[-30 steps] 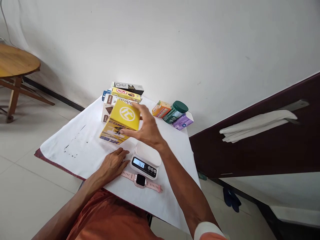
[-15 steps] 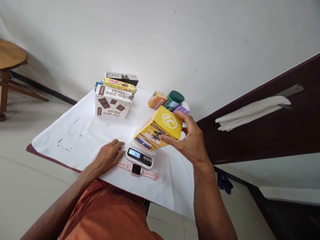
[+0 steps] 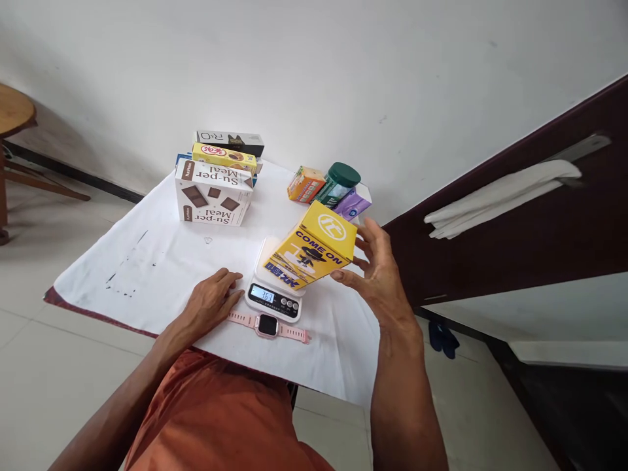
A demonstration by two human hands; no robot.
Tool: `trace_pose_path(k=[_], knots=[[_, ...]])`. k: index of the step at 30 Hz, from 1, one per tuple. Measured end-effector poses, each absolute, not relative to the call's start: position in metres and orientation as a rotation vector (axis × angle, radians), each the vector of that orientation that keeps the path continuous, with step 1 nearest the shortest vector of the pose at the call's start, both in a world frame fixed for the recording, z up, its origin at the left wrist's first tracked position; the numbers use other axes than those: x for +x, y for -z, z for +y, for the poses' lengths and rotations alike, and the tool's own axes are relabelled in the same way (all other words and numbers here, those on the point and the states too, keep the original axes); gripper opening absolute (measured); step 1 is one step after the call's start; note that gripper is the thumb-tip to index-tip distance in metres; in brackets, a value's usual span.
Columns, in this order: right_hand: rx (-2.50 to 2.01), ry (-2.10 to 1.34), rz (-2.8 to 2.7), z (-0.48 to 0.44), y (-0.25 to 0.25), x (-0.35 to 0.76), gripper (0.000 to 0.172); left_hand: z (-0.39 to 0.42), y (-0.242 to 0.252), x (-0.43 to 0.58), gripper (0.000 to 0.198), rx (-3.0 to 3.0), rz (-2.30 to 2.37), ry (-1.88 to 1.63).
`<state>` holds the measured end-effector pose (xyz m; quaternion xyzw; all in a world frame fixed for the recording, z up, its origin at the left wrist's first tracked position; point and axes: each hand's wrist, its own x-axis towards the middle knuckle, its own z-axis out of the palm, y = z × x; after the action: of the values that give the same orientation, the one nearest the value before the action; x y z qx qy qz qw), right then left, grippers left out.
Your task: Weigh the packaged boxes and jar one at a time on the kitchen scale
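A yellow box [image 3: 314,248] with "COME ON" printed on it stands on the white kitchen scale [image 3: 273,301], whose display reads 363. My right hand [image 3: 375,268] is just right of the box, fingers curved and apart, holding nothing. My left hand [image 3: 213,301] rests on the white cloth left of the scale, with its fingers loosely spread and nothing held. A pink watch [image 3: 267,325] lies in front of the scale, one strap end near my left hand.
Behind on the left are a white "Su-per Meal" box [image 3: 213,194], a yellow box [image 3: 223,157] and a black-and-white box [image 3: 230,140]. An orange box [image 3: 305,184], a green-lidded jar [image 3: 338,182] and a purple box [image 3: 354,201] stand near the wall. A wooden stool [image 3: 16,111] is at far left.
My right hand has let go of the yellow box and drawn slightly right of it. The box stays on the scale, and the reading is the same. The view has shifted a little.
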<state>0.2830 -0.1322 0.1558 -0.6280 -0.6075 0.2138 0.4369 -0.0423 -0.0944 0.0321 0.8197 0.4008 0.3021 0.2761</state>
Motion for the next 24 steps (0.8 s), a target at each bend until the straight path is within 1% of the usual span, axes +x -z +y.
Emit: trace_pose_path(k=[3,10,12,14,18,21,24], knots=[[-1.556,-0.661,-1.422,-0.137,-0.137,0.286,0.121,-0.094,-0.032,-0.042,0.030,2.211,1.080,-0.812],[-1.619,-0.811,-1.301,-0.126,-0.102,0.257,0.089,-0.092,-0.033,-0.043,0.029,2.192,1.056,-0.888],[-1.582,-0.808,-1.267,-0.124,-0.098,0.253,0.084,-0.091,-0.033,-0.044,0.030,2.188,1.045,-0.902],[-1.545,-0.786,-1.229,-0.124,-0.097,0.252,0.082,-0.091,-0.033,-0.044,0.030,2.189,1.041,-0.911],[-1.511,-0.658,-1.127,-0.116,-0.102,0.269,0.080,-0.091,-0.033,-0.044,0.032,2.190,1.039,-0.912],[-1.589,-0.393,-1.011,-0.096,-0.103,0.300,0.079,-0.090,-0.032,-0.044,0.033,2.192,1.041,-0.907],[-1.788,-0.139,-0.855,-0.068,-0.097,0.339,0.082,-0.090,-0.031,-0.044,0.033,2.188,1.043,-0.911]])
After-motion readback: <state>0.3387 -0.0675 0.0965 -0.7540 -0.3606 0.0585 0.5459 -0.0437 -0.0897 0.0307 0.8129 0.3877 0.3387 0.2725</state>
